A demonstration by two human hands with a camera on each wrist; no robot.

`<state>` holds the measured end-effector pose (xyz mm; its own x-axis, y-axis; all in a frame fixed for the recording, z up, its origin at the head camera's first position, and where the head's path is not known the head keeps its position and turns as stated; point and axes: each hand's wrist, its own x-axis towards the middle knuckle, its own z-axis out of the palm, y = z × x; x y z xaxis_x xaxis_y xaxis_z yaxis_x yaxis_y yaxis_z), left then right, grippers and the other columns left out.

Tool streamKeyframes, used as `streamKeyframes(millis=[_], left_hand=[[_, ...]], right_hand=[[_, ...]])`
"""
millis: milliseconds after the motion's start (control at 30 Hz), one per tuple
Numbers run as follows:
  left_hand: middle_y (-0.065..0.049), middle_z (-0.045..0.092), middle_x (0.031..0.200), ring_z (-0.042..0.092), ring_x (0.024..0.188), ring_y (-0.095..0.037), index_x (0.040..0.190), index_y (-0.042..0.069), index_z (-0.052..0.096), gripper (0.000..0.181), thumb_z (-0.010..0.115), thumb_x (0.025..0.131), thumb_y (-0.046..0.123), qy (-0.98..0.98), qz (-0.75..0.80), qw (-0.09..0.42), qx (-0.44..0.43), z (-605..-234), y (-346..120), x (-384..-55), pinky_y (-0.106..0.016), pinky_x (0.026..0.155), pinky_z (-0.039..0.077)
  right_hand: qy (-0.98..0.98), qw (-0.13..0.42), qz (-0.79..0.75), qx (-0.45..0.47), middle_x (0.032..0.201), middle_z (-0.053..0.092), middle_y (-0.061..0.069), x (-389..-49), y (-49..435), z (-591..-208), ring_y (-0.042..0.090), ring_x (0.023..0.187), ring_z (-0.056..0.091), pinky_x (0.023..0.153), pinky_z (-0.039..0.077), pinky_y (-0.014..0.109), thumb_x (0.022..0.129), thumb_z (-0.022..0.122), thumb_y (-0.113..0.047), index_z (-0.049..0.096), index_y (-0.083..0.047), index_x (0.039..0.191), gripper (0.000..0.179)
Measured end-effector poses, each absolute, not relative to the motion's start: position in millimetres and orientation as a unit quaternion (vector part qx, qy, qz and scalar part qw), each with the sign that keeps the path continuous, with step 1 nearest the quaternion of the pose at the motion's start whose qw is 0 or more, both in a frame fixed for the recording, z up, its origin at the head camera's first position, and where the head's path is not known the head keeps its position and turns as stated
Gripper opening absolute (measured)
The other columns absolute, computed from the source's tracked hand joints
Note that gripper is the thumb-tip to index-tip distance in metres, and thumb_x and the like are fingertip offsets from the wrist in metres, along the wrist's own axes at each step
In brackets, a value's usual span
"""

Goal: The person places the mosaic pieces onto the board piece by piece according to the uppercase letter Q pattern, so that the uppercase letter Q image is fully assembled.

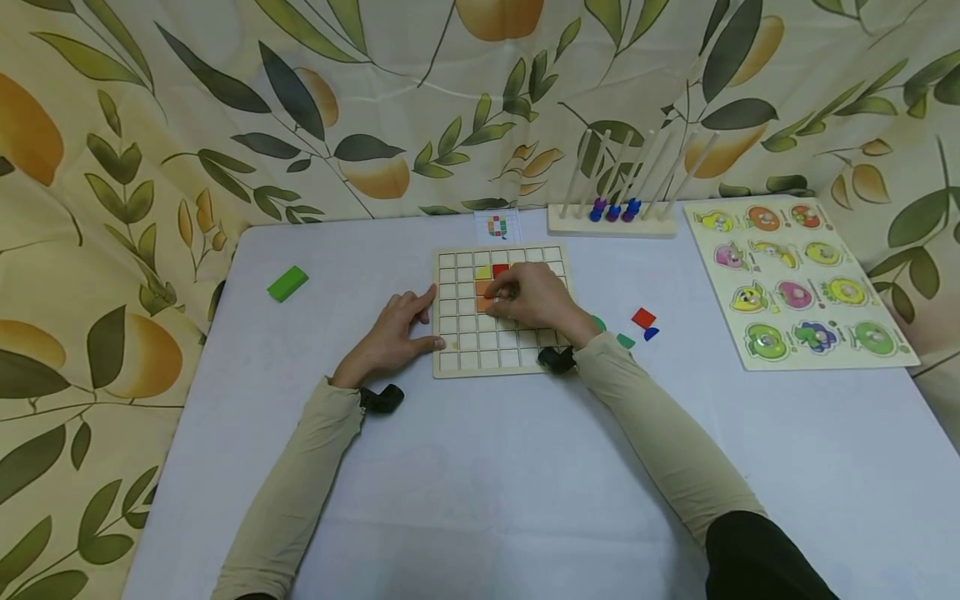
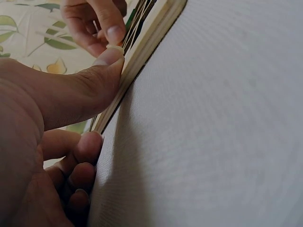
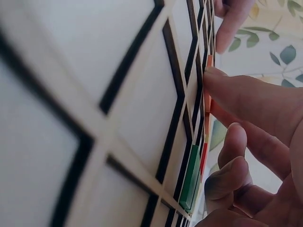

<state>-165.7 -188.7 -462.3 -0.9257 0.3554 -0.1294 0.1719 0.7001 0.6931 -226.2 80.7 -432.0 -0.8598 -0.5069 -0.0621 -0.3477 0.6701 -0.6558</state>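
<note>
A wooden grid board (image 1: 447,365) with white cells and raised dividers lies on the white-covered table. My left hand (image 1: 393,333) rests at its left edge, thumb and fingers touching the side; the left wrist view shows the thumb (image 2: 85,92) lying along the rim. Over the board, my right hand (image 1: 536,296) pinches an orange square tile (image 3: 208,101) between thumb and forefinger, low at the cells. Another orange tile (image 1: 485,287) sits just above it, with a yellow tile (image 1: 483,272) and a red tile (image 1: 500,270) farther up. A green tile (image 3: 189,177) shows in the right wrist view.
Behind the board lies a small pattern card (image 1: 498,227). A peg stand with beads (image 1: 611,221) and a fruit puzzle board (image 1: 802,287) are to the right. Loose red (image 1: 643,317), blue (image 1: 651,333) and green pieces lie beside my right wrist; a green block (image 1: 288,284) lies far left.
</note>
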Motion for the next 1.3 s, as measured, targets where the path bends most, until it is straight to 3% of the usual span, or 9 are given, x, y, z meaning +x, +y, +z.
streamKeyframes(millis=[267, 533, 867, 1033, 1300], left_hand=[[-0.006, 0.049, 0.108, 0.034, 0.098, -0.022, 0.168, 0.007, 0.026, 0.095, 0.084, 0.094, 0.024, 0.913, 0.36, 0.124, 0.144, -462, -187, -166, -0.035, 0.084, 0.027], [-0.006, 0.049, 0.107, 0.034, 0.096, -0.022, 0.168, 0.008, 0.026, 0.094, 0.083, 0.094, 0.023, 0.914, 0.358, 0.126, 0.143, -462, -187, -166, -0.035, 0.083, 0.028], [-0.006, 0.048, 0.108, 0.035, 0.1, -0.022, 0.168, 0.008, 0.025, 0.095, 0.083, 0.094, 0.022, 0.913, 0.361, 0.131, 0.139, -462, -189, -164, -0.035, 0.083, 0.029], [-0.007, 0.048, 0.109, 0.035, 0.101, -0.022, 0.168, 0.008, 0.026, 0.095, 0.083, 0.094, 0.023, 0.913, 0.36, 0.132, 0.136, -465, -189, -164, -0.035, 0.084, 0.029], [-0.007, 0.049, 0.109, 0.035, 0.101, -0.022, 0.168, 0.008, 0.026, 0.095, 0.083, 0.094, 0.023, 0.914, 0.359, 0.131, 0.139, -465, -188, -165, -0.035, 0.084, 0.029]], right_hand=[[0.902, 0.111, -0.352, -0.223, 0.106, 0.079, 0.006, -228, 99, -425, 0.021, 0.09, 0.065, 0.078, 0.049, 0.036, 0.088, 0.089, -0.023, 0.085, -0.013, 0.109, 0.023], [0.909, 0.095, -0.359, -0.188, 0.093, 0.073, 0.008, -228, 148, -416, 0.022, 0.076, 0.057, 0.069, 0.045, 0.036, 0.089, 0.087, -0.023, 0.084, -0.009, 0.107, 0.023], [0.928, 0.155, -0.303, -0.15, 0.093, 0.071, 0.004, -211, 205, -415, 0.021, 0.078, 0.058, 0.065, 0.047, 0.033, 0.093, 0.084, -0.03, 0.081, -0.01, 0.113, 0.029], [0.925, 0.175, -0.298, -0.158, 0.092, 0.069, 0.006, -202, 215, -419, 0.021, 0.08, 0.057, 0.069, 0.045, 0.03, 0.092, 0.086, -0.027, 0.078, -0.006, 0.114, 0.032], [0.929, 0.159, -0.29, -0.168, 0.091, 0.069, 0.007, -198, 219, -425, 0.021, 0.08, 0.058, 0.073, 0.046, 0.03, 0.092, 0.085, -0.02, 0.076, -0.005, 0.107, 0.023]])
